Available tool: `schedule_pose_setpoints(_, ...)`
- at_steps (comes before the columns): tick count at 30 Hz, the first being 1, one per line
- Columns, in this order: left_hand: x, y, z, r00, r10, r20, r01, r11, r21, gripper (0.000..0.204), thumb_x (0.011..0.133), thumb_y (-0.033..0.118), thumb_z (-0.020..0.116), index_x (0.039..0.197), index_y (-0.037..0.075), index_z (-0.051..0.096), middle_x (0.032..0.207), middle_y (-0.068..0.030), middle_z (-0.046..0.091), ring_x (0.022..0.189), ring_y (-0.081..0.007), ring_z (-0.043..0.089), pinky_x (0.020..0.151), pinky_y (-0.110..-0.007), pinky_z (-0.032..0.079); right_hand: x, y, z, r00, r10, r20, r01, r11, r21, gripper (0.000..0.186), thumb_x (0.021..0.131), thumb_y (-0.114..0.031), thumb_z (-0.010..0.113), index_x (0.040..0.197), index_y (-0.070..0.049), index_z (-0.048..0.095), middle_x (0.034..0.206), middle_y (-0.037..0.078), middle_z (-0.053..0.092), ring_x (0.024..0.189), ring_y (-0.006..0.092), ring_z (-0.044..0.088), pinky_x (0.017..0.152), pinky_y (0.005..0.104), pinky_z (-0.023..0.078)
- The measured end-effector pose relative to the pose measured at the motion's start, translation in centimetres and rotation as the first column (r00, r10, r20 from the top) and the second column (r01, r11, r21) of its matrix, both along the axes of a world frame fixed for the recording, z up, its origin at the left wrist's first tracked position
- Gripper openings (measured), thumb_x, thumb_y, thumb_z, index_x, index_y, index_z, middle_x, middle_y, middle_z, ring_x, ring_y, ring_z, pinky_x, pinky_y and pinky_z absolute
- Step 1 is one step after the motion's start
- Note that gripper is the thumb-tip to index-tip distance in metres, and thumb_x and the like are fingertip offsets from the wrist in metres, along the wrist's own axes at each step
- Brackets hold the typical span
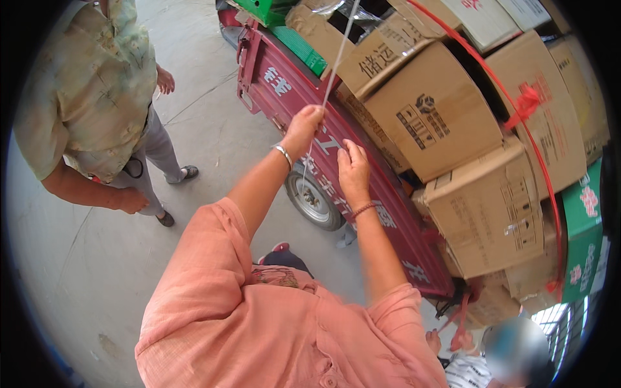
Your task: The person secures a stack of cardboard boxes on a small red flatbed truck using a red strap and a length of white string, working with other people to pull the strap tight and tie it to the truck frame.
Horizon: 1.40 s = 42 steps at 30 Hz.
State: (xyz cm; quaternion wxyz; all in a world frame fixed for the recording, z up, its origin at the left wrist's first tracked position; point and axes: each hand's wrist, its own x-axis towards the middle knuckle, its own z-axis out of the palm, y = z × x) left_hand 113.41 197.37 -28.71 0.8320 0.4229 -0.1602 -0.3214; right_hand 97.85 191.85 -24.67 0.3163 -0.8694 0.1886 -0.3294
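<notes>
A thin white rope [336,64] comes down tautly from above the cardboard boxes [435,110]. My left hand [303,131] is closed around it, and a loose end hangs below the fist. Just to the right, my right hand [354,173] is raised with its fingers apart and slightly bent, holding nothing. Both hands are in front of the dark red side panel [304,97] of a loaded cargo vehicle, above its wheel [314,199]. The boxes are stacked higher than the panel.
A red strap [490,71] crosses the load, with a red knot [525,105] beside it. A green carton [585,226] stands at the right end. One person [97,97] stands at the left; another [472,368] is low at the right, near red cords [461,323].
</notes>
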Motion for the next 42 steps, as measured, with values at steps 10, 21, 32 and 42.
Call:
schedule_pose_setpoints(10, 3.1, 0.3, -2.4, 0.967, -0.02, 0.254, -0.083, 0.917, 0.391, 0.023, 0.094, 0.016, 0.055, 0.112, 0.003, 0.062, 0.097, -0.0024, 0.065, 0.088, -0.0119, 0.058, 0.078, -0.027, 0.048, 11.7, -5.1, -1.2, 0.993, 0.11, -0.037, -0.107, 0.991, 0.076, 0.017, 0.092, -0.014, 0.059, 0.093, 0.0, 0.068, 0.086, 0.013, 0.064, 0.079, 0.0213, 0.063, 0.071, 0.0336, 0.05)
schedule_pose_setpoints(21, 14.6, -7.0, 0.3, 0.898, -0.104, 0.427, 0.003, 0.973, 0.231, 0.021, 0.093, 0.001, 0.051, 0.111, -0.002, 0.062, 0.099, -0.0084, 0.068, 0.091, -0.0143, 0.061, 0.08, -0.026, 0.049, 16.2, -9.3, -3.5, 0.929, -0.344, 0.135, 0.37, 0.863, -0.344, 0.027, 0.093, -0.016, 0.053, 0.105, 0.005, 0.064, 0.101, 0.02, 0.067, 0.093, 0.0368, 0.063, 0.083, 0.0425, 0.049)
schedule_pose_setpoints(32, 22.1, -12.1, -3.2, -0.232, 0.046, 0.972, -0.045, 0.997, -0.058, 0.035, 0.083, 0.011, 0.057, 0.118, 0.008, 0.06, 0.117, -0.0084, 0.063, 0.109, -0.0258, 0.058, 0.093, -0.036, 0.045, 18.1, -14.0, -10.6, 0.681, -0.732, -0.027, 0.533, 0.52, -0.667, 0.035, 0.094, -0.024, 0.053, 0.12, 0.0, 0.057, 0.12, 0.015, 0.06, 0.112, 0.0301, 0.056, 0.094, 0.043, 0.044)
schedule_pose_setpoints(42, 24.5, -14.1, -4.3, -0.107, -0.222, 0.969, 0.037, 0.973, 0.227, 0.039, 0.084, 0.037, 0.058, 0.116, 0.015, 0.061, 0.12, -0.0107, 0.059, 0.113, -0.0316, 0.053, 0.095, -0.044, 0.043, 18.9, -14.3, -10.8, 0.763, -0.621, 0.18, 0.645, 0.712, -0.278, 0.026, 0.094, -0.025, 0.054, 0.111, -0.006, 0.057, 0.101, 0.004, 0.062, 0.086, 0.0225, 0.059, 0.072, 0.0365, 0.047)
